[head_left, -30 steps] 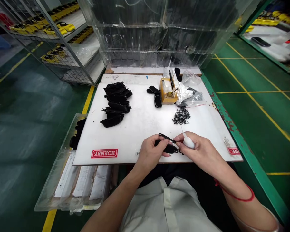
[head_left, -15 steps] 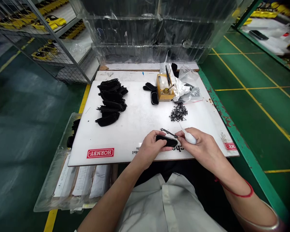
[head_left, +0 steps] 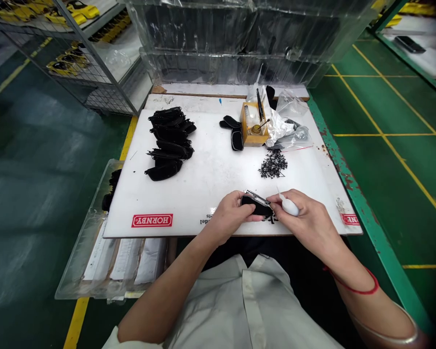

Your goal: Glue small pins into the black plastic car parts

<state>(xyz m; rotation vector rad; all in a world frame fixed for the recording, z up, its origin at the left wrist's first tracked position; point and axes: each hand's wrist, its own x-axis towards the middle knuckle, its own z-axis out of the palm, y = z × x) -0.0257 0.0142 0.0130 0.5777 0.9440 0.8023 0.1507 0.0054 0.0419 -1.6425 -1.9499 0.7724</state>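
Observation:
My left hand (head_left: pixel 229 216) grips a small black plastic part (head_left: pixel 256 206) with a thin metal strip along its top, just above the near edge of the white board (head_left: pixel 210 184). Against the right end of that part, my right hand (head_left: pixel 307 222) pinches the strip while a small white nozzle bottle (head_left: pixel 288 206) lies tucked in its fingers. A heap of tiny black screws (head_left: pixel 273 164) sits just beyond my right hand.
A stack of black shell parts (head_left: pixel 169 143) lies at the board's left. At the back are two more black parts (head_left: pixel 234 133), a small yellow box (head_left: pixel 253 127) with tools and crumpled plastic bags (head_left: pixel 288 126). A clear tray (head_left: pixel 105 242) hangs off the table's left. Clear bins stand behind.
Both hands have drawn closer together over the black part, which is now turned more upright in my left hand. The view has shifted slightly.

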